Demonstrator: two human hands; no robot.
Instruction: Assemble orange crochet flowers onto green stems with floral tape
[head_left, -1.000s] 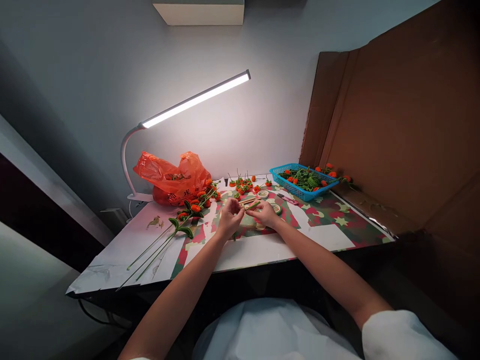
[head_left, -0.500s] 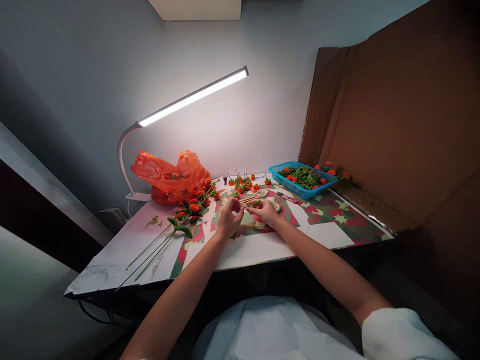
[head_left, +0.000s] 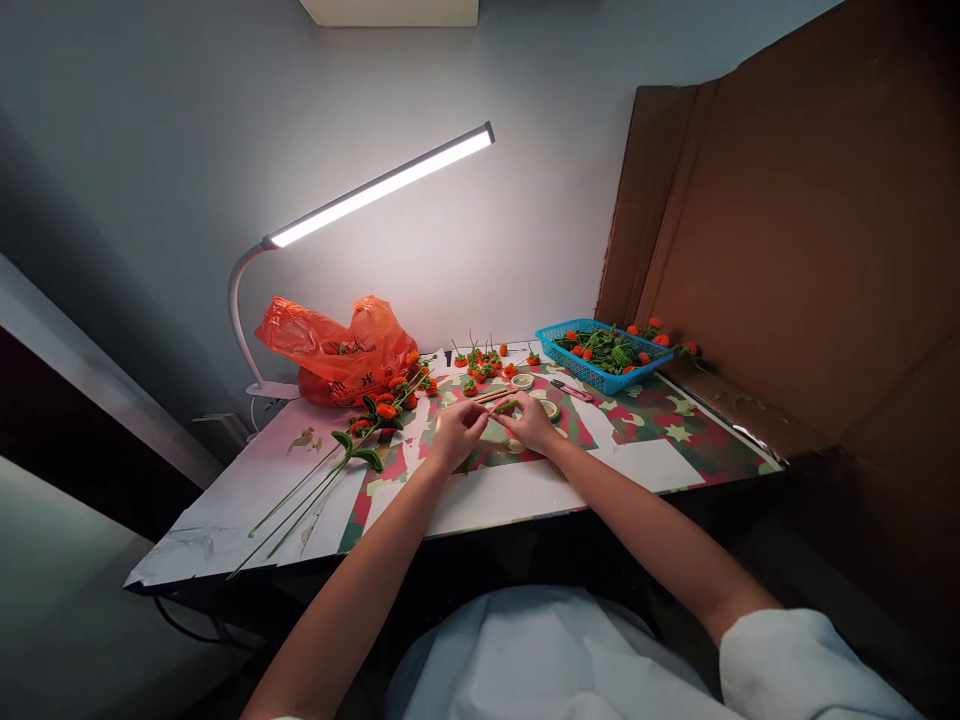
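My left hand (head_left: 456, 432) and my right hand (head_left: 529, 422) meet over the patterned part of the table, fingertips almost touching. Between the right fingers is a small green leaf-like piece (head_left: 507, 407). The left fingers are pinched close to its tip; what they hold is too small to tell. Thin brown sticks (head_left: 493, 396) lie just beyond the hands. Two tape rolls, one behind (head_left: 523, 381) and one beside the right hand (head_left: 550, 409), rest on the table. Small orange flower heads (head_left: 480, 365) stand farther back.
Long-stemmed orange flowers (head_left: 349, 455) and an orange plastic bag (head_left: 337, 350) are on the left. A blue basket (head_left: 600, 378) of green and orange pieces and pink-handled cutters (head_left: 574, 391) are at right. A lamp (head_left: 382, 188) hangs above.
The left hand has shifted slightly left and down, and its fingers are a little lower. The whole view has also moved slightly. The right hand stays at the green piece.
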